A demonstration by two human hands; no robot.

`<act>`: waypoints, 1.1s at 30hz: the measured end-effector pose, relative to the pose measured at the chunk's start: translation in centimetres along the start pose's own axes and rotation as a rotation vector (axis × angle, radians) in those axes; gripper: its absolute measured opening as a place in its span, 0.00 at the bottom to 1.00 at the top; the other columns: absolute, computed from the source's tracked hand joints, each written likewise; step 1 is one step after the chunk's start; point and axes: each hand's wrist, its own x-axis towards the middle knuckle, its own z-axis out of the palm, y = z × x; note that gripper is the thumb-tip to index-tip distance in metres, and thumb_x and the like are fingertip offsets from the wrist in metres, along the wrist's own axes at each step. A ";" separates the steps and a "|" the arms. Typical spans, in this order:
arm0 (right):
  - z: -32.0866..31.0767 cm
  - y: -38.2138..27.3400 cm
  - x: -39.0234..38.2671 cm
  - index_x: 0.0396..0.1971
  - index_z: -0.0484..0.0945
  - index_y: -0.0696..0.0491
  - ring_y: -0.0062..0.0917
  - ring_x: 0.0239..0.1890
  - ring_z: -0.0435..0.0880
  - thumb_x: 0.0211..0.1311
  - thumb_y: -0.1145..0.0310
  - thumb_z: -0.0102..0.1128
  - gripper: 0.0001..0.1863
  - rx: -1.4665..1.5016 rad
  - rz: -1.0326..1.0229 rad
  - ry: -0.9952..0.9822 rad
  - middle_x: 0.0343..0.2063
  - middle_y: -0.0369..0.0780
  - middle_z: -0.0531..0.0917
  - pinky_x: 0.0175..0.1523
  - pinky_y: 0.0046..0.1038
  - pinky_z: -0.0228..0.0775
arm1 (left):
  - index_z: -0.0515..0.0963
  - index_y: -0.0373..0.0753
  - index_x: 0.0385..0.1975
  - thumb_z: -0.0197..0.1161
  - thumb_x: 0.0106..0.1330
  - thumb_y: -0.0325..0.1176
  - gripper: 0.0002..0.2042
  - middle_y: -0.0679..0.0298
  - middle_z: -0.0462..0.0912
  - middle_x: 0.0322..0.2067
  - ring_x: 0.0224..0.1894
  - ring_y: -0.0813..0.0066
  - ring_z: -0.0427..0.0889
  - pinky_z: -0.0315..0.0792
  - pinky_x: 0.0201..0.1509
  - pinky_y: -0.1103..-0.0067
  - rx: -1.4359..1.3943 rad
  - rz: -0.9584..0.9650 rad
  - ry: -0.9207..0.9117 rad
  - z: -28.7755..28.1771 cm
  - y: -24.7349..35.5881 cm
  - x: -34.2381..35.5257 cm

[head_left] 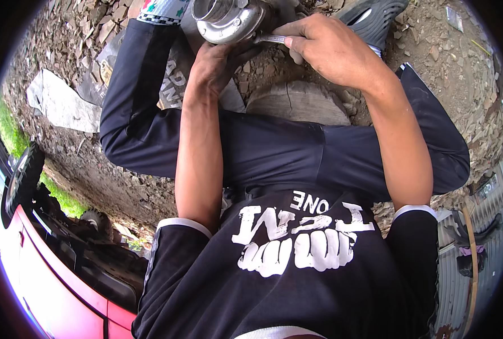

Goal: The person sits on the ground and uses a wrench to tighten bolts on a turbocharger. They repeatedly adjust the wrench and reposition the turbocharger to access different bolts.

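Note:
A grey metal turbocharger (pixel 229 28) with a round open inlet and bolts round its housing sits at the top, between my lower legs. My left hand (pixel 210 69) is closed against its near underside, steadying it; some of those fingers are hidden beneath the part. My right hand (pixel 335 52) grips a silver wrench (pixel 273 39) from the right, thumb along the shank. The wrench's far end reaches the near right side of the turbocharger, close to my left fingertips. What it seats on there is too small to make out.
Under my legs lies a cut wooden log (pixel 296 101) on stony dirt. A torn white sheet (pixel 65 101) is on the left, a dark clog (pixel 376 22) on my foot at upper right. A red vehicle (pixel 59 277) stands lower left; corrugated metal (pixel 452 288) lies lower right.

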 end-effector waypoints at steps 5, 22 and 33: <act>-0.4 0.3 0.0 0.53 0.85 0.56 0.32 0.30 0.80 0.71 0.67 0.54 0.17 0.110 0.077 -0.016 0.25 0.43 0.81 0.41 0.35 0.72 | 0.60 0.22 0.68 0.48 0.75 0.21 0.23 0.37 0.68 0.64 0.65 0.37 0.74 0.70 0.73 0.49 0.082 0.043 -0.046 0.6 0.2 -0.7; 13.4 -4.9 -3.0 0.71 0.62 0.58 0.32 0.31 0.83 0.75 0.79 0.45 0.26 0.725 0.189 0.383 0.33 0.47 0.82 0.37 0.33 0.76 | 0.74 0.29 0.58 0.59 0.71 0.21 0.16 0.52 0.83 0.52 0.53 0.59 0.85 0.82 0.59 0.60 -0.073 0.017 -0.076 -2.3 -0.8 1.0; 17.1 -7.5 -0.8 0.75 0.52 0.44 0.14 0.25 0.67 0.78 0.82 0.38 0.30 1.565 0.304 0.322 0.36 0.37 0.74 0.27 0.18 0.61 | 0.72 0.31 0.60 0.64 0.69 0.24 0.20 0.54 0.84 0.51 0.48 0.64 0.86 0.82 0.48 0.69 0.072 -0.039 0.002 -4.3 -0.8 1.8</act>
